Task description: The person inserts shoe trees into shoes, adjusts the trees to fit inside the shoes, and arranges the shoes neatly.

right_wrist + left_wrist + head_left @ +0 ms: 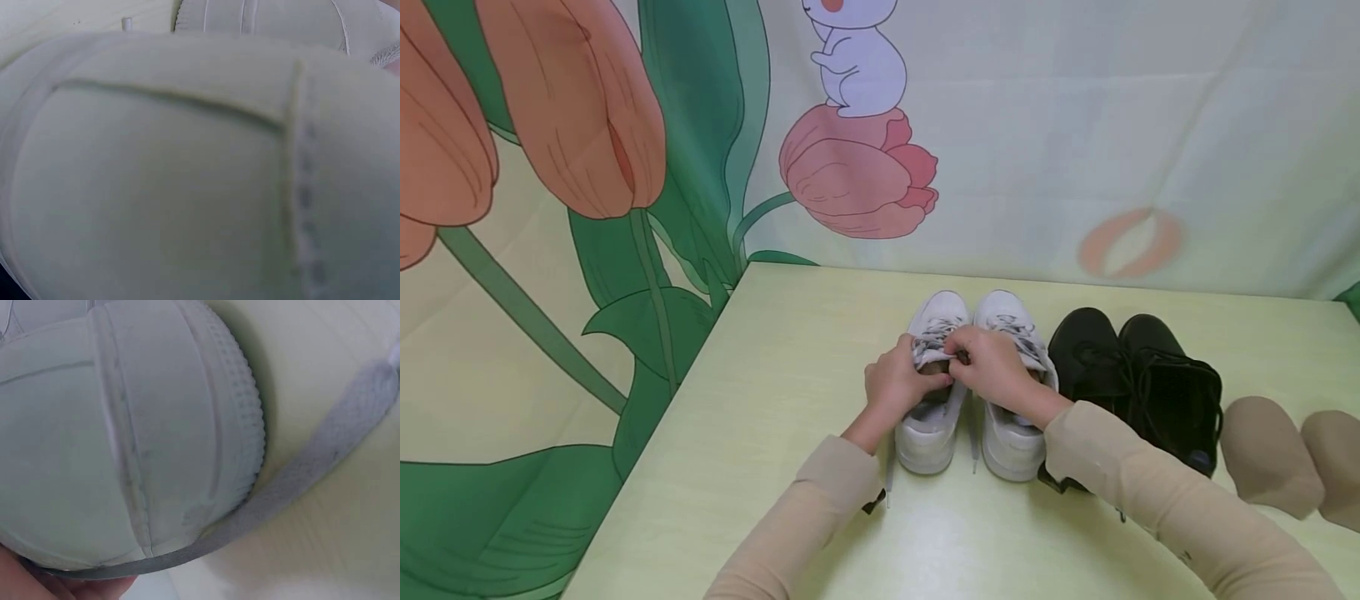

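A pair of white lace-up sneakers stands side by side, toes pointing away. My left hand (897, 382) grips the left sneaker (927, 454) at the side of its opening, thumb reaching across it. With thumb and fingertips, my right hand (992, 362) pinches at the lace by the top of that sneaker's tongue; the exact strand is hidden. My right wrist crosses over the right sneaker (1011, 458). In the left wrist view, a loose grey-white shoelace (300, 469) runs from beside my fingers past the heel. The right sneaker's pale side (156, 187) fills the right wrist view.
Black lace-up shoes (1183, 400) stand right of the sneakers, partly behind my right sleeve. Two beige rounded objects (1270, 454) lie farther right. All rest on a pale yellow table (790, 375), backed by a cloth (1015, 150) printed with tulips and a white animal.
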Motion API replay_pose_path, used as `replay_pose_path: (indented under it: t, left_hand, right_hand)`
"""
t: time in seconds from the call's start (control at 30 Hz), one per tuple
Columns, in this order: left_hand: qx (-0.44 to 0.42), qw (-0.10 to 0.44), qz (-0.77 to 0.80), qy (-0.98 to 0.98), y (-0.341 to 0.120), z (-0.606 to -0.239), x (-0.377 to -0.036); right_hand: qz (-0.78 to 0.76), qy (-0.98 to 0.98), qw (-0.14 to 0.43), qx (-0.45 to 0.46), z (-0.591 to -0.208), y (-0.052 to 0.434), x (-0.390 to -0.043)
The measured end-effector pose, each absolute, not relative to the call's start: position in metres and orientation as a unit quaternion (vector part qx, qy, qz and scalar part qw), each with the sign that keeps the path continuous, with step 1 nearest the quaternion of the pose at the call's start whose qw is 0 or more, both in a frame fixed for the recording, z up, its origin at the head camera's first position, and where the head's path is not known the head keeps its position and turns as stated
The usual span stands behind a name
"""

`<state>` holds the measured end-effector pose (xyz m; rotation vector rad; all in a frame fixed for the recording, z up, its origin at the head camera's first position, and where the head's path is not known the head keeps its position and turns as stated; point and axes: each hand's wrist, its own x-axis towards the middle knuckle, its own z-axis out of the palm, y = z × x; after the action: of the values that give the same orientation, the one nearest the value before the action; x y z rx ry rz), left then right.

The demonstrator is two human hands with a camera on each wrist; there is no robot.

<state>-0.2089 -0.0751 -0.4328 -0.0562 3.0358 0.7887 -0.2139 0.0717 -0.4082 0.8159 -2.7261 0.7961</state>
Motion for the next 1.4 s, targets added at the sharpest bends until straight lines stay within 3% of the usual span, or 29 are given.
replay_pose_path:
  t: [0.7,0.93,1.4]
  left_hand:
    - [-0.042,-0.017,0.201,0.979,-0.068,-0.433,-0.208]
    - [0.004,-0.017,0.220,0.975,-0.076,-0.436,-0.209]
    - [0.081,0.035,0.295,0.952,-0.091,-0.435,-0.214]
  right_hand:
    - [0.246,-0.919,0.107,0.290,-0.408,0.071,-0.210]
    - [0.228,-0.916,0.119,0.307,-0.411,0.070,-0.207]
    - [0.195,-0.903,0.157,0.351,-0.416,0.073,-0.206]
